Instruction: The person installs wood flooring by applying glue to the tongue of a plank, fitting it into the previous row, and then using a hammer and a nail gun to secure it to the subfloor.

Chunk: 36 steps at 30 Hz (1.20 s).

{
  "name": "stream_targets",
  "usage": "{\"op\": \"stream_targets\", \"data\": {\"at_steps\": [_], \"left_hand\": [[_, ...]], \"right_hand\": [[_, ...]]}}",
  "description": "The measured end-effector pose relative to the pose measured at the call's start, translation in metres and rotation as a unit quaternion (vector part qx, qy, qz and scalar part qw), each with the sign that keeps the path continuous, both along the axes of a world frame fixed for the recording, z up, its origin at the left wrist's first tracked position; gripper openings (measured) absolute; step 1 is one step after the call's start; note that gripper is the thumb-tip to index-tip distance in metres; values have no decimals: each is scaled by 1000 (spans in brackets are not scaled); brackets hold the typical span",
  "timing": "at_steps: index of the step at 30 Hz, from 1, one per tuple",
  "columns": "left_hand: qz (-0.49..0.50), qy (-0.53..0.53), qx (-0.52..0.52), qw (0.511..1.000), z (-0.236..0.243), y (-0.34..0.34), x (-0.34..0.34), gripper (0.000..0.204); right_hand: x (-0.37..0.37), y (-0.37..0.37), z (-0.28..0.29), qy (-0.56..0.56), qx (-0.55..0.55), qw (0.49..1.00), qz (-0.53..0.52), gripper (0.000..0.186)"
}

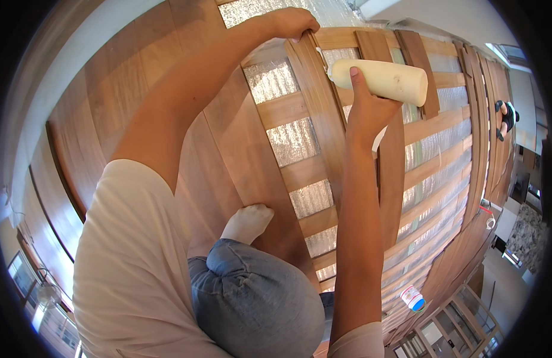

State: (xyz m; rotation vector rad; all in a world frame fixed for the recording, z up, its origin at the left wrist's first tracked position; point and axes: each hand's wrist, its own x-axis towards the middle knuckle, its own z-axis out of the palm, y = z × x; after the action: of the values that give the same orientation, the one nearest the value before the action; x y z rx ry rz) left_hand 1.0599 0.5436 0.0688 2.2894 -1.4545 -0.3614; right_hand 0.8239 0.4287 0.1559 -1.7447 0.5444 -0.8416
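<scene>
The right hand wraps round a cream squeeze bottle; the left hand curls over a floorboard end. Over-squeezing could flood the board's edge between them.

A smudged cream-yellow squeeze bottle is held on its side, white tip pointing left near the long edge of a brown floorboard lying across paler wooden battens.
</scene>
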Motion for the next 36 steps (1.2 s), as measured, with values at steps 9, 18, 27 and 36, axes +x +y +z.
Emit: {"op": "stream_targets", "data": {"at_steps": [9,18,27,36], "left_hand": [[-33,-152,-60,986,-10,6,9,9],[-131,-236,-24,962,21,2,-14,12],[-226,-48,48,972,35,-54,-193,33],[-398,-104,13,912,32,-117,-414,24]], "right_hand": [[-105,-15,18,64,21,998,-14,54],[-268,-59,38,210,52,975,-49,44],[-459,-83,38,225,134,948,-179,40],[-636,-81,50,273,93,907,-306,40]]}}
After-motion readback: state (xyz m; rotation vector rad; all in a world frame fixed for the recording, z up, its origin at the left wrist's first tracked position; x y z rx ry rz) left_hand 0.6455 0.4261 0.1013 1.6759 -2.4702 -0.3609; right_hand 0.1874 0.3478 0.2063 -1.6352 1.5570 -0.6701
